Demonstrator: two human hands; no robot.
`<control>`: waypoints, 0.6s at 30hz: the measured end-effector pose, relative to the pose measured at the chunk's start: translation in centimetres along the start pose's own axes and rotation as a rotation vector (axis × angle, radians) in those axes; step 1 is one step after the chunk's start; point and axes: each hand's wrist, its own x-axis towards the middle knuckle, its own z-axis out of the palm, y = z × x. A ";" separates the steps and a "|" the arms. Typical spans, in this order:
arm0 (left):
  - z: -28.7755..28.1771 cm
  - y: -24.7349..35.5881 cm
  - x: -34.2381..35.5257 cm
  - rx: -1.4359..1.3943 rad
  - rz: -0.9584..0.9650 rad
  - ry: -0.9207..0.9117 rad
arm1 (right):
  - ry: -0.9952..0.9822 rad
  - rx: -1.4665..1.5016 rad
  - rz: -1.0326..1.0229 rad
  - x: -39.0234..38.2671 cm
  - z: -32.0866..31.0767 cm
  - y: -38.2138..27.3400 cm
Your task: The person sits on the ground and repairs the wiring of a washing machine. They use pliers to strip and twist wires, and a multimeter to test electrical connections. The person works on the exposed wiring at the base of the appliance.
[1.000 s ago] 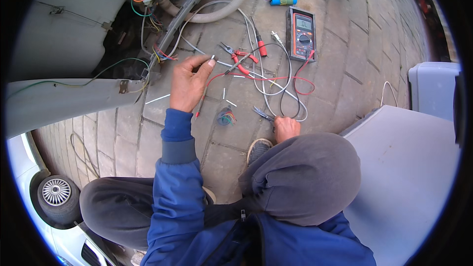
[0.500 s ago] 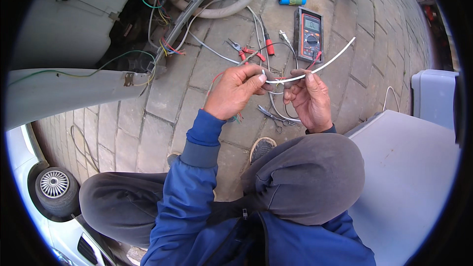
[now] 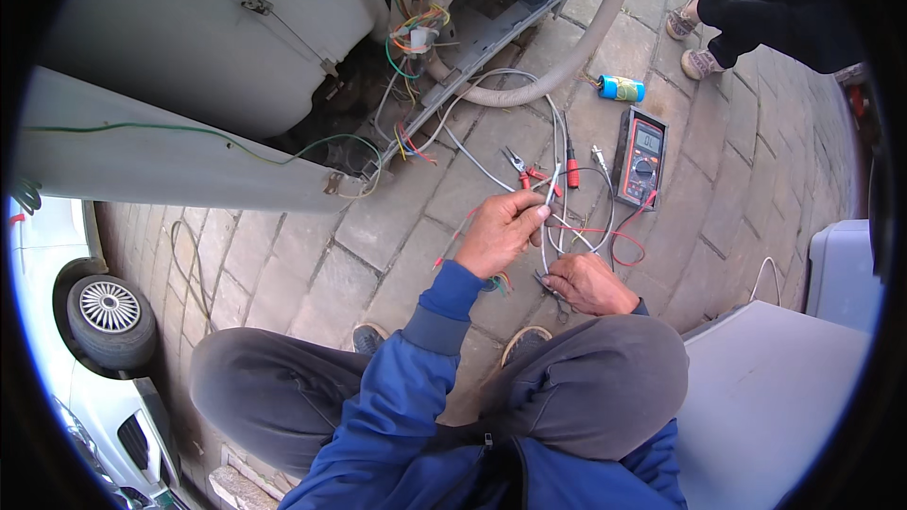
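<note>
Pinches a thin white tube [image 3: 553, 185] between thumb and forefinger of the left hand [image 3: 501, 229], gap closed down on it. Holds it above the paving, between the two hands. Runs lengthwise roughly away from the body, with the far end leaning slightly right; comes down at the near end toward the fingertips of the right hand [image 3: 593, 284]. Sits lower and to the right of the left-hand pinch, so nearer by the right hand to that lower end. Curls the right fingers over scissors [image 3: 551, 291], blades pointing left and slightly away, roughly across the tube's line. Cannot tell firm grip from light touch there, nor blade contact from a small gap. Just past the left fingertips, pliers [image 3: 516, 162] with red handles, on the ground among loops of grey cable [image 3: 482, 166]. Farther out and right, a multimeter [image 3: 645, 156] in a dark case; beyond it, a blue cylinder [image 3: 621, 88]. Ahead and left, a ribbed hose [image 3: 529, 94] and loose coloured wires [image 3: 416, 38] at an opened white housing [image 3: 189, 142].
</note>
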 end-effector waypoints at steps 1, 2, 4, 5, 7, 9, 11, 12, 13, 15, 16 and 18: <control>-0.6 -0.4 -0.2 -0.040 -0.002 0.033 | -0.002 0.009 0.006 0.7 0.0 0.4; -1.2 -1.2 -0.4 -0.055 0.008 0.104 | -0.004 0.015 0.035 0.5 0.0 0.6; -3.1 -2.4 -1.3 -0.084 -0.037 0.175 | -0.070 0.075 0.065 0.4 0.4 0.6; -4.1 -3.5 -0.9 0.003 -0.129 0.125 | -0.113 0.093 0.064 0.1 0.5 0.9; -6.1 -5.8 -1.4 0.159 -0.260 0.182 | -0.321 0.034 0.103 0.2 2.7 2.4; -7.3 -9.2 -0.5 0.339 -0.300 0.252 | -0.203 -0.045 0.331 -1.2 4.3 4.7; -8.3 -11.8 -0.4 0.555 -0.266 0.404 | -0.065 -0.072 0.480 -2.9 4.0 6.3; -8.1 -12.7 -0.1 0.679 -0.211 0.424 | -0.050 -0.066 0.531 -4.0 3.5 7.1; -7.1 -13.2 0.5 0.800 -0.154 0.434 | -0.033 -0.059 0.591 -5.5 3.3 7.9; -6.1 -13.7 0.6 0.971 -0.131 0.467 | -0.038 -0.094 0.651 -6.0 3.4 7.5; -5.3 -14.0 1.2 1.012 -0.149 0.456 | -0.039 -0.138 0.685 -6.3 3.1 6.9; -4.6 -14.5 2.1 1.068 -0.199 0.442 | 0.055 -0.133 0.671 -5.9 2.9 6.1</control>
